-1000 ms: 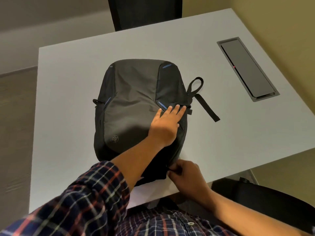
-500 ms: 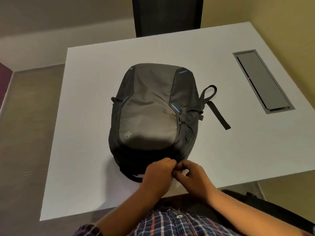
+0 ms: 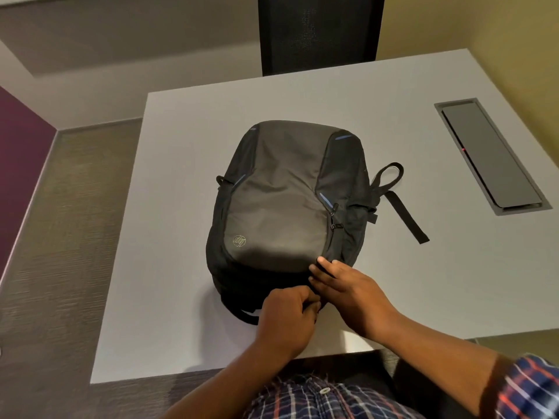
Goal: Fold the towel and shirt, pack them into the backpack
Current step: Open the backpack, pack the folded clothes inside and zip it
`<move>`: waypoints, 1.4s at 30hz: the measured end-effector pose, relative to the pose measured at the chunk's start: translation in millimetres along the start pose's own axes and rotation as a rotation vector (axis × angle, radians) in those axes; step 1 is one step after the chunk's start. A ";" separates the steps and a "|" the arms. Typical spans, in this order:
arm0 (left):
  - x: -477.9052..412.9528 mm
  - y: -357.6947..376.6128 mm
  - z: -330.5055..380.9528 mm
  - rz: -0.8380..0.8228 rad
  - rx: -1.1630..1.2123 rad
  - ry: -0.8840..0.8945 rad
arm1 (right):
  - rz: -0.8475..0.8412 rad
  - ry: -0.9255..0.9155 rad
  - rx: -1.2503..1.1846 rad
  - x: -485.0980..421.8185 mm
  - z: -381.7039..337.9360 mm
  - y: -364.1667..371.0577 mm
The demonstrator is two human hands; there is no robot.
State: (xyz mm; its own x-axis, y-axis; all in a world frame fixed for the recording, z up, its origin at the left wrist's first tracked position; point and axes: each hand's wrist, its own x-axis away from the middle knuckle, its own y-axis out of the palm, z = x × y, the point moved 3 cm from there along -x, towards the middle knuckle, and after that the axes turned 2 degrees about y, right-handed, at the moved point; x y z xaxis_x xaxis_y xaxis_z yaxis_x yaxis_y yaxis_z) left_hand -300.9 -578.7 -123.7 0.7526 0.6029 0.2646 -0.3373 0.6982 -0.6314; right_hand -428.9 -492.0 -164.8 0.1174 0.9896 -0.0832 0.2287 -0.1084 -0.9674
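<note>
- The grey and black fabric backpack (image 3: 278, 213) lies front up on the white flat surface (image 3: 181, 146); no towel or shirt shows.
- My left hand (image 3: 287, 316) has left the front panel; its curled fingers now pinch the backpack's near end.
- My right hand (image 3: 348, 290) presses beside it, fingers nearly straight.
- Judgement: zip work under way.

Only one camera, worn on the person's head. It faces forward and steeply down at the surface (image 3: 181, 182), quite near, backpack (image 3: 281, 207) in the middle, a chair (image 3: 320, 31) at 12 o'clock.
</note>
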 end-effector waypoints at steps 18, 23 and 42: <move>14.4 -114.4 -93.8 0.080 0.030 -0.198 | -0.042 0.109 -0.097 3.8 -30.3 -14.4; 19.8 -126.0 -88.6 0.065 0.200 -0.155 | 0.021 0.046 -0.136 -31.4 -106.6 -0.7; -5.8 -223.7 -110.9 0.080 0.288 0.062 | 0.203 0.191 -0.297 -92.9 -173.1 -62.3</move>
State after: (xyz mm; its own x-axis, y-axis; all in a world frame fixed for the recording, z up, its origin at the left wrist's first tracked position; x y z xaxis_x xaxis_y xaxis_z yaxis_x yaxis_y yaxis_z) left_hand -167.1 -781.2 -64.7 0.7469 0.6423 0.1720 -0.5370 0.7352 -0.4138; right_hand -286.8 -593.6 -55.4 0.3598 0.9131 -0.1921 0.4483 -0.3497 -0.8227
